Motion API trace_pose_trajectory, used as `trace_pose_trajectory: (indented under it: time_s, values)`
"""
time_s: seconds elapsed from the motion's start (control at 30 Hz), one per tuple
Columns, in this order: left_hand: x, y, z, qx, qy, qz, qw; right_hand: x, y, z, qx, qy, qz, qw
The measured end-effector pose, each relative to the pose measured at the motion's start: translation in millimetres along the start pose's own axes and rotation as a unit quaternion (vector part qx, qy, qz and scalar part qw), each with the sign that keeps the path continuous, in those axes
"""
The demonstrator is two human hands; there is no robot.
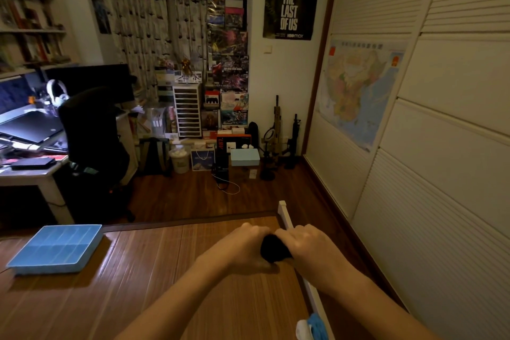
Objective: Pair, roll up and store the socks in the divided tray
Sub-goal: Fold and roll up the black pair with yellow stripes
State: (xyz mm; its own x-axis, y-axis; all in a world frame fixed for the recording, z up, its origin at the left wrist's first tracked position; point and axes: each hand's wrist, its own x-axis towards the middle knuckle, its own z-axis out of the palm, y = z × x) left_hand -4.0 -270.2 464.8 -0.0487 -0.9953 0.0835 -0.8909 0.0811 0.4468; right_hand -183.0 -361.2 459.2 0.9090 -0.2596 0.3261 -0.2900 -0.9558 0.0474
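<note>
Grip: left hand, right hand both clasp one black sock roll, one tray

The left hand and right hand are covering most of the black sock, hiding its shape. Below the black sock, a bit right, the picture's bottom edge is cutting off a blue and white thing.
</note>
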Motion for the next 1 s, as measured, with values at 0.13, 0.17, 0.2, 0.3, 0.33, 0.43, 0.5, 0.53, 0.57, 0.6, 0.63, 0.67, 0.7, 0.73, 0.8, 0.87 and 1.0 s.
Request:
trace_pose_trajectory:
  time_s: [0.13,0.17,0.2,0.3,0.33,0.43,0.5,0.53,0.57,0.6,0.63,0.67,0.7,0.73,0.8,0.87,1.0]
  values:
    - [0,1,1,0.032,0.022,-0.01,0.999,1,0,-1,0.052,-0.021,0.025,0.998]
    - [0,2,3,0.048,0.026,-0.009,0.998,1,0,-1,0.068,-0.03,0.035,0.997]
    - [-1,4,5,0.066,0.031,-0.008,0.997,2,-1,-2,0.08,-0.037,0.044,0.995]
    - [1,6,8,0.106,0.043,-0.009,0.993,2,-2,-2,0.092,-0.053,0.058,0.993]
    - [1,7,8,0.104,0.043,-0.015,0.994,2,-1,-2,0.089,-0.053,0.061,0.993]
    - [-1,7,5,0.041,0.027,-0.025,0.998,3,1,-2,0.045,-0.043,0.049,0.997]
    - [-2,6,1,0.015,0.008,-0.023,1.0,4,-1,-4,0.021,-0.037,0.035,0.998]
    - [-2,6,0,0.017,0.005,-0.022,1.0,4,-2,-4,0.018,-0.034,0.032,0.999]
    - [-2,6,0,0.025,0.008,-0.022,0.999,3,-3,-4,0.024,-0.032,0.034,0.999]
    - [-2,5,1,0.034,0.014,-0.022,0.999,3,-3,-4,0.036,-0.032,0.039,0.998]
    - [-1,4,2,0.046,0.021,-0.022,0.998,3,-3,-4,0.048,-0.036,0.046,0.997]
    - [-1,4,5,0.061,0.027,-0.02,0.998,3,-4,-4,0.058,-0.04,0.051,0.996]
    - [0,3,7,0.077,0.033,-0.014,0.996,3,-5,-4,0.063,-0.047,0.054,0.995]
    - [0,3,9,0.097,0.039,-0.007,0.995,3,-5,-4,0.067,-0.056,0.058,0.995]
    - [3,2,14,0.138,0.054,0.003,0.989,3,-6,-4,0.078,-0.07,0.065,0.992]
    - [5,1,19,0.17,0.07,0.007,0.983,3,-6,-4,0.088,-0.073,0.066,0.991]
    - [7,1,25,0.179,0.08,0.004,0.981,4,-9,-3,0.096,-0.069,0.071,0.99]
